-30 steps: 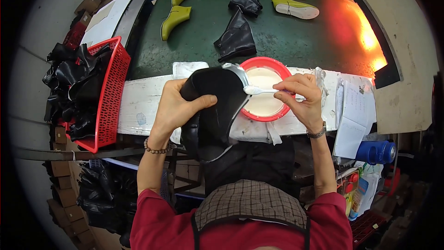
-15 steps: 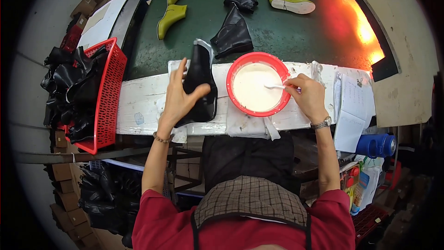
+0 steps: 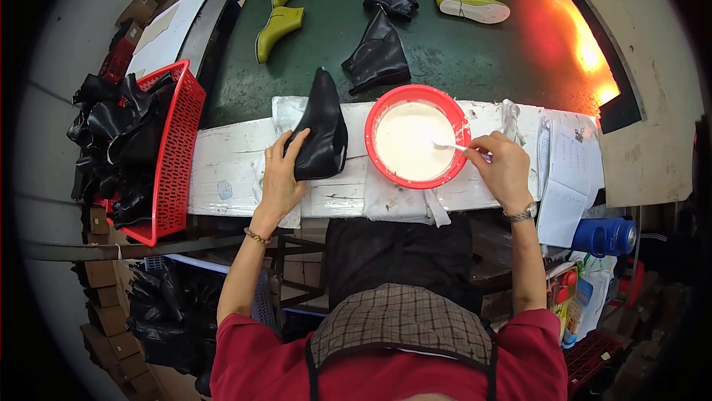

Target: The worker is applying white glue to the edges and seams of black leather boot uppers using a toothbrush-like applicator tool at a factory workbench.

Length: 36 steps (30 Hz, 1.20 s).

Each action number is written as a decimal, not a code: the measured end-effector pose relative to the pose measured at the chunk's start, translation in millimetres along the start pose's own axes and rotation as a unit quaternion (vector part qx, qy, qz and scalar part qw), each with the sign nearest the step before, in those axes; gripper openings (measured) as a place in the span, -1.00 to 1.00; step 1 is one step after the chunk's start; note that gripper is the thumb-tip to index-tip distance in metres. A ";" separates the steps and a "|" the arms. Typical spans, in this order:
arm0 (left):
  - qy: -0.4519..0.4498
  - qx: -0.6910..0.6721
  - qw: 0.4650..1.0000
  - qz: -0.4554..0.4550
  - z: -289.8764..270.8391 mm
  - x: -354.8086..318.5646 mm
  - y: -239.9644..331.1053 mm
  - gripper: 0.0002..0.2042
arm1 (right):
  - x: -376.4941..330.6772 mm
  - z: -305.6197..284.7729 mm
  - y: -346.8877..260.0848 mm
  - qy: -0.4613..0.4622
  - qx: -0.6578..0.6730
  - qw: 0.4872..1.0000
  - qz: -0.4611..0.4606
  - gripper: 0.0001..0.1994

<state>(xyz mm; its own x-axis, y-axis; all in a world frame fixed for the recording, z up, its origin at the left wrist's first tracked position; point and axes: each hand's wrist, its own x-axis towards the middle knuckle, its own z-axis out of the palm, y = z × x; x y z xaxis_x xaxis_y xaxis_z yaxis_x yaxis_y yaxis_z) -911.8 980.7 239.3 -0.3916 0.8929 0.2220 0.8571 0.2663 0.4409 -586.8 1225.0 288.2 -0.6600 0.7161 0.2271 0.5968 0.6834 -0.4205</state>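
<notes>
The left hand (image 3: 280, 179) lay on a black boot upper (image 3: 320, 134) standing on the white bench (image 3: 222, 160), fingers curled loosely against its side. The right hand (image 3: 506, 170) had its fingers clenched on a brush (image 3: 460, 148), whose tip dipped into the white liquid of the red bowl (image 3: 417, 136) just beside the upper. A red basket (image 3: 174, 153) of black uppers stood at the left.

The brush (image 3: 454, 147) handle is vanishing inside the right hand (image 3: 506, 171); the left hand (image 3: 280, 179) is covering the black boot upper's (image 3: 320, 138) lower left edge.
</notes>
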 end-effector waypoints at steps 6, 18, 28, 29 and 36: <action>0.092 -0.060 0.994 0.016 -28.7 4.8 30.1 -0.08 | -17.1 8.7 21.2 0.040 0.067 0.997 0.022 -0.85; 0.047 -0.080 0.987 0.133 -42.1 9.7 103.5 -0.32 | 2.3 -10.9 -44.4 0.094 0.315 0.942 -0.063 -0.82; 0.040 -0.112 0.977 0.180 -42.4 3.1 106.2 -0.39 | 29.2 -14.2 -9.2 0.163 0.255 0.952 -0.054 -0.85; 0.039 -0.111 0.977 0.178 -42.4 4.2 107.0 -0.39 | 31.4 -13.6 -10.2 0.175 0.251 0.950 -0.053 -0.84; 0.090 -0.125 0.980 0.128 -41.1 19.6 115.3 -0.41 | 16.8 -6.0 -23.6 0.161 0.307 0.930 -0.123 -0.77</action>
<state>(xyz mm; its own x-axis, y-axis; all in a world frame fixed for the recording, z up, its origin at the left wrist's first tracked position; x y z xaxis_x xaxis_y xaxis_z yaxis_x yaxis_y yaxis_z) -834.4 1013.9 330.2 -0.2461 0.8349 0.4923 0.8351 -0.0751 0.5449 -609.3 1221.7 307.3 -0.5115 0.6219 0.5930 0.0080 0.6935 -0.7204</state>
